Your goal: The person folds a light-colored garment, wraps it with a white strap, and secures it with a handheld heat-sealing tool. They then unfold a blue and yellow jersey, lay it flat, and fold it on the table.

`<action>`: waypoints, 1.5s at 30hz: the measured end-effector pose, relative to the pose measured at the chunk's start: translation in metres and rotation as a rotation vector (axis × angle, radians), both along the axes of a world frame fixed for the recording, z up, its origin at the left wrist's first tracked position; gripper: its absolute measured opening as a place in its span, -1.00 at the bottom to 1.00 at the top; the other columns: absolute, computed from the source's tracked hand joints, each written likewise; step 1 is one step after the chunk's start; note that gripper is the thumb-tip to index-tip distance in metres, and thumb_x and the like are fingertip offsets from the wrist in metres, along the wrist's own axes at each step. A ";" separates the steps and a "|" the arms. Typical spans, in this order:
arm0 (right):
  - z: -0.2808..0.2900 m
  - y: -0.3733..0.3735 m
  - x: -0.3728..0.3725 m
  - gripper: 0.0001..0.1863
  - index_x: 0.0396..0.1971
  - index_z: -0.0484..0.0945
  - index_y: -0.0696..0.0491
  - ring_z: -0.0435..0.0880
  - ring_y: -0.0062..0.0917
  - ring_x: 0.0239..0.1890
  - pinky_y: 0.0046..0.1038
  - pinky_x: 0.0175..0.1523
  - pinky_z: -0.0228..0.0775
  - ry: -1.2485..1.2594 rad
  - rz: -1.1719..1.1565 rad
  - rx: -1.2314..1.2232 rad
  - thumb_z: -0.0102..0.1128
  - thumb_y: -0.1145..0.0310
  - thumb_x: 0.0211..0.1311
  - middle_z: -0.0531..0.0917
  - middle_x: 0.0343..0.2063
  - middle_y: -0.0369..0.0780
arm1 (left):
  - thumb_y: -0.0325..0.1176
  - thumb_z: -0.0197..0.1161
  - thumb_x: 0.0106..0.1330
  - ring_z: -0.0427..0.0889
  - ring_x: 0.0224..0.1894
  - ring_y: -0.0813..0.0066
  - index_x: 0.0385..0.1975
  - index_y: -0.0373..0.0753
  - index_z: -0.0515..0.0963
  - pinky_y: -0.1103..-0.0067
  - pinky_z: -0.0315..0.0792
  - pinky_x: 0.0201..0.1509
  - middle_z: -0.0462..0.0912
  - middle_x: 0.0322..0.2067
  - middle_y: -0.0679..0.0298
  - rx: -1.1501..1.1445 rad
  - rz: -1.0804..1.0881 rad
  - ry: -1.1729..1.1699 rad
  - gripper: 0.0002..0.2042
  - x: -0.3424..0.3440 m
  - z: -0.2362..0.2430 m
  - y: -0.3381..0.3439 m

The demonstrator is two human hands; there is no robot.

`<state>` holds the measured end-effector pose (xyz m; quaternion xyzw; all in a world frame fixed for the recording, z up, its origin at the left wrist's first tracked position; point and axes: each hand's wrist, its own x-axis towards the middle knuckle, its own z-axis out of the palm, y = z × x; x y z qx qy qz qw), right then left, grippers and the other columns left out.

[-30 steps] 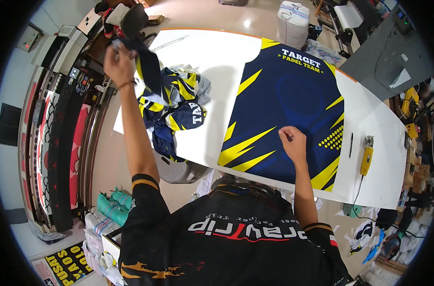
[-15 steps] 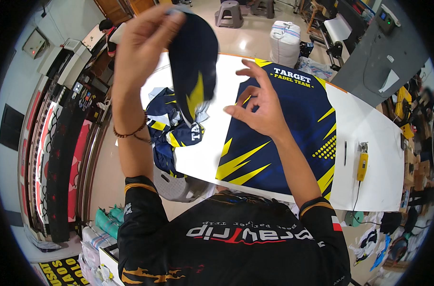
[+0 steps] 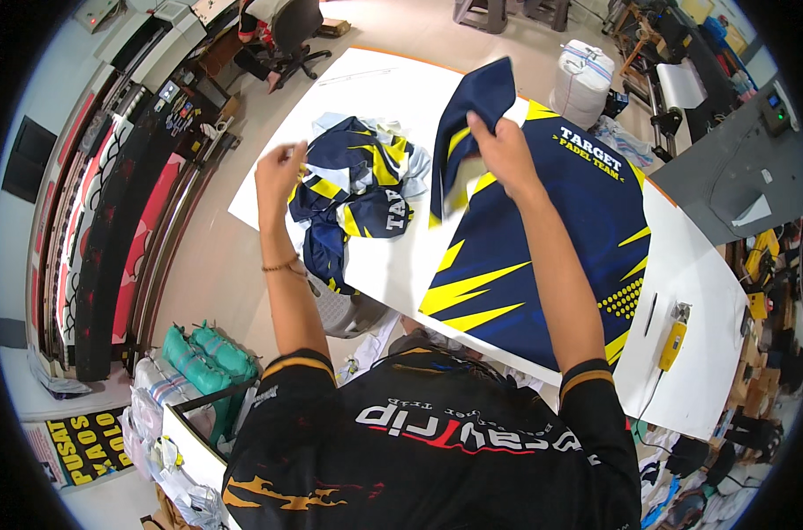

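A navy cut fabric piece with yellow spikes hangs from my right hand, thumb and fingers closed on it. It is bent over and held above the white table. Beneath my right forearm lies a large navy and yellow jersey panel, spread flat. My left hand is at the left edge of a crumpled heap of navy, yellow and white fabric pieces. Its fingers are drawn together in a pinch; whatever they may hold is hidden.
The white table carries a yellow corded cutting tool and a slim black pen-like item at the right. A grey stool stands under its near edge. Beyond the table are a wrapped white bale and a seated person's leg.
The navy piece has passed from my raised left hand to my right hand. My left hand has come down beside the heap. The view has shifted left.
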<state>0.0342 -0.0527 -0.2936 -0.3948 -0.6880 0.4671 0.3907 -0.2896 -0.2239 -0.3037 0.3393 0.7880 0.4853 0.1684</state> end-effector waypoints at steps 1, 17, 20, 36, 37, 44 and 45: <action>-0.008 0.020 -0.013 -0.47 -0.40 0.61 0.31 0.71 -0.47 -0.37 -0.33 -0.22 0.53 -0.102 -0.053 -0.033 0.23 0.03 0.42 0.68 -0.52 -0.15 | -0.07 0.37 0.33 0.65 -0.51 0.63 -0.14 -0.34 0.72 0.66 0.47 -0.39 0.70 -0.49 0.26 -0.044 0.099 -0.059 -0.61 -0.008 -0.033 -0.017; -0.265 -0.076 -0.107 -0.61 0.09 0.58 0.01 0.65 -0.30 0.04 -0.22 0.13 0.48 -0.538 0.283 -0.212 0.32 0.27 0.28 0.62 0.05 -0.07 | -0.28 0.45 0.16 0.75 -0.25 0.10 -0.20 -0.24 0.64 0.30 0.59 -0.09 0.75 -0.37 0.08 -0.404 0.243 0.147 -0.73 0.045 -0.243 -0.096; -0.206 -0.047 -0.113 -0.67 0.11 0.53 0.12 0.59 -0.57 0.00 -0.41 0.15 0.42 0.056 0.359 -0.520 0.18 0.41 0.40 0.62 0.00 -0.24 | -0.32 0.42 0.21 0.77 -0.34 0.15 -0.27 -0.24 0.66 0.36 0.60 -0.17 0.76 -0.42 0.10 -0.212 0.265 0.182 -0.82 0.035 -0.245 -0.095; 0.183 -0.035 -0.011 -0.75 -0.02 0.45 0.11 0.68 -0.69 -0.44 -0.63 -0.30 0.55 0.644 0.419 0.034 0.27 0.37 0.43 0.72 -0.44 -0.28 | -0.45 0.58 0.05 0.67 0.01 0.34 0.35 -0.29 0.31 0.50 0.56 0.08 0.43 0.25 0.13 0.948 -0.406 -0.026 -0.19 0.163 0.002 0.051; 0.185 -0.038 -0.003 -0.76 -0.03 0.45 0.11 0.68 -0.68 -0.44 -0.62 -0.30 0.56 0.635 0.391 0.092 0.26 0.38 0.43 0.72 -0.44 -0.28 | -0.45 0.56 0.08 0.68 0.00 0.33 0.30 -0.31 0.38 0.50 0.55 0.09 0.51 0.20 0.12 0.944 -0.447 0.076 -0.27 0.174 0.024 0.055; 0.207 -0.025 0.077 -0.70 0.10 0.46 0.18 0.66 -0.61 -0.10 -0.40 -0.01 0.62 0.710 0.127 0.324 0.20 0.48 0.43 0.70 -0.15 -0.19 | -0.50 0.22 0.35 0.75 -0.10 0.26 -0.04 -0.38 0.63 0.51 0.58 -0.04 0.75 -0.12 0.10 1.045 -0.509 0.577 -0.77 0.178 0.160 0.084; 0.205 -0.027 0.086 -0.65 0.14 0.44 0.19 0.63 -0.58 -0.02 -0.37 0.08 0.57 0.731 0.196 0.423 0.20 0.48 0.42 0.66 -0.07 -0.17 | -0.49 0.20 0.37 0.75 -0.11 0.24 -0.04 -0.36 0.63 0.49 0.59 -0.05 0.75 -0.12 0.11 0.937 -0.441 0.757 -0.78 0.183 0.180 0.088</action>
